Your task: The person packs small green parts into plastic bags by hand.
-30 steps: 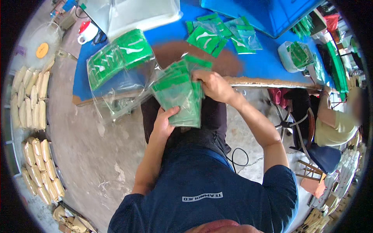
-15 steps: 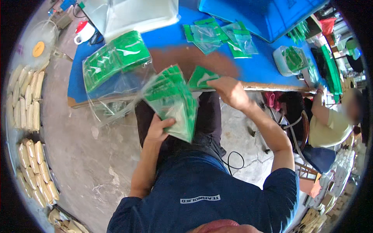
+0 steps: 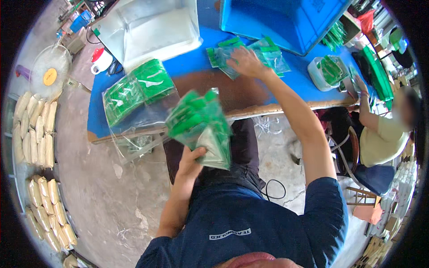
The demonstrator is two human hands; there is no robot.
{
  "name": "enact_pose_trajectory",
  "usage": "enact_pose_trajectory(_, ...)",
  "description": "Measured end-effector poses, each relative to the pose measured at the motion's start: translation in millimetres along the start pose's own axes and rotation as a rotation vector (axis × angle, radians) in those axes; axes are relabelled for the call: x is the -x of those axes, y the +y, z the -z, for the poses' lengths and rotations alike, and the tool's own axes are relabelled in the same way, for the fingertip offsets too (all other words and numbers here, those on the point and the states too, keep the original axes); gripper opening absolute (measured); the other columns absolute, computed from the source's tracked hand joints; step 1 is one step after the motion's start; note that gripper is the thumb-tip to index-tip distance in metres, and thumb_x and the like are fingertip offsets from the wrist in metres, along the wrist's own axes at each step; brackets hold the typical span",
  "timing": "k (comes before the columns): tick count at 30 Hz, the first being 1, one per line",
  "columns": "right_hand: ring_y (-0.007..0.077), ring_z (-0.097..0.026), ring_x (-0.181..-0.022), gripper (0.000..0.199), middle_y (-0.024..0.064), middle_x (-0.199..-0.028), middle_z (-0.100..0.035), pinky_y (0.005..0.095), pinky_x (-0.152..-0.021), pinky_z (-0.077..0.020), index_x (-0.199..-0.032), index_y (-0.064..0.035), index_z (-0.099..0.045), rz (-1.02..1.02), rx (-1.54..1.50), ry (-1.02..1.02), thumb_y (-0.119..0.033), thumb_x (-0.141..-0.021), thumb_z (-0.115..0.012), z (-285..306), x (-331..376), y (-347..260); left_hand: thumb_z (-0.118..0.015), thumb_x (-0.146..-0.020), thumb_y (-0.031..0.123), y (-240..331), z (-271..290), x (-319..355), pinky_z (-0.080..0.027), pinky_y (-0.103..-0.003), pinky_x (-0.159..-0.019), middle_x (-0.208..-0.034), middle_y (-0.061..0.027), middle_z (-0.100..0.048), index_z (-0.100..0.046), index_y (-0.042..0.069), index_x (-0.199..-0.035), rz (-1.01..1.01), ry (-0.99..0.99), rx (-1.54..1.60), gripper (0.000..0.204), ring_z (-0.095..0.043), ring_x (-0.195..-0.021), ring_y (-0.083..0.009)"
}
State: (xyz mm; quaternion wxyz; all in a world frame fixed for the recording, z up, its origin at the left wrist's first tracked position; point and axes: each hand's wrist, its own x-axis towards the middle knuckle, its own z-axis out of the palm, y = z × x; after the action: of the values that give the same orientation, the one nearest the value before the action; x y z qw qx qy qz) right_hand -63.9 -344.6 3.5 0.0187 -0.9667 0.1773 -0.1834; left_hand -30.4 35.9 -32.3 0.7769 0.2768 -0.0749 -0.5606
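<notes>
Left hand (image 3: 191,163) is gripping a fanned stack of small clear plastic sachets with green contents (image 3: 201,127) from below, fingers clamped on its lower edge, holding it above the lap just in front of the table edge. Right hand (image 3: 243,62) is reaching far forward, palm down and fingers spread flat, pressing on the loose pile of the same green sachets (image 3: 248,53) lying on the blue tabletop (image 3: 187,67); that pile is sitting ahead and right of the held stack, long axis running roughly left-right, so the right hand is nearer. Big blue plastic crate (image 3: 286,18) is sitting just behind the pile; clear bag of bundled green packs (image 3: 134,91) is lying to the left. Nothing is blocking the path back.
</notes>
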Motion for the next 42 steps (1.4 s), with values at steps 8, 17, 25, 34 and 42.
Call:
enact_pose_trajectory(8, 0.0384, -0.053, -0.114, 0.034, 0.0192, -0.113, -0.055, 0.0499, -0.1, -0.0428, -0.116, -0.0015, -0.064, 0.278, -0.364, -0.035, -0.019, -0.087, -0.067, 32.3, 92.5, -128.0, -0.067, -0.089, 0.019, -21.8, 30.8, -11.7, -0.035, -0.054, -0.113, -0.138, -0.0162, -0.054, -0.043, 0.001, -0.142, 0.03, 0.128, 0.345, 0.061, -0.051, -0.128, -0.0348)
enact_pose_trajectory(17, 0.0423, -0.054, -0.115, 0.041, 0.0249, -0.124, -0.056, 0.0504, -0.099, -0.0446, -0.118, -0.0014, -0.061, 0.113, -0.033, 0.161, -0.035, -0.095, -0.061, 17.4, 85.6, -109.8, -0.057, -0.095, 0.014, -9.3, 25.6, -7.5, -0.041, -0.048, -0.11, -0.137, -0.0144, -0.055, -0.043, 0.001, -0.142, -0.039, 0.316, 0.192, 0.051, -0.053, -0.127, -0.0313)
enact_pose_trajectory(25, 0.0443, -0.057, -0.111, 0.056, 0.0251, -0.122, -0.059, 0.0489, -0.093, -0.0486, -0.123, 0.0019, -0.058, 0.0, -0.278, 0.335, -0.047, -0.095, -0.059, 18.1, 24.3, -78.0, -0.068, -0.089, 0.01, -11.0, 8.5, -4.1, -0.045, -0.044, -0.107, -0.133, -0.0118, -0.057, -0.044, 0.002, -0.141, -0.116, 0.214, -0.002, 0.057, -0.055, -0.124, -0.0279)
enact_pose_trajectory(34, 0.0294, -0.064, -0.093, 0.038, 0.0172, -0.101, -0.062, 0.0391, -0.077, -0.0532, -0.12, -0.0029, -0.061, 0.053, -0.489, 0.157, -0.015, -0.086, -0.073, 40.4, 141.4, -101.2, -0.062, -0.092, 0.022, -12.7, 41.5, 7.3, -0.034, -0.059, -0.113, -0.142, -0.0148, -0.053, -0.041, 0.003, -0.146, 0.016, -0.109, 0.218, 0.061, -0.048, -0.132, -0.0383)
enact_pose_trajectory(42, 0.0218, -0.066, -0.078, 0.044, 0.0078, -0.078, -0.071, 0.0357, -0.07, -0.0512, -0.097, 0.0007, -0.069, -0.381, -0.744, 0.157, -0.039, -0.102, -0.052, 52.4, 110.3, -73.6, -0.069, -0.09, 0.012, -27.2, 8.1, -29.4, -0.042, -0.047, -0.11, -0.135, -0.0122, -0.057, -0.046, 0.001, -0.141, 0.051, 0.189, 0.182, 0.056, -0.055, -0.125, -0.028)
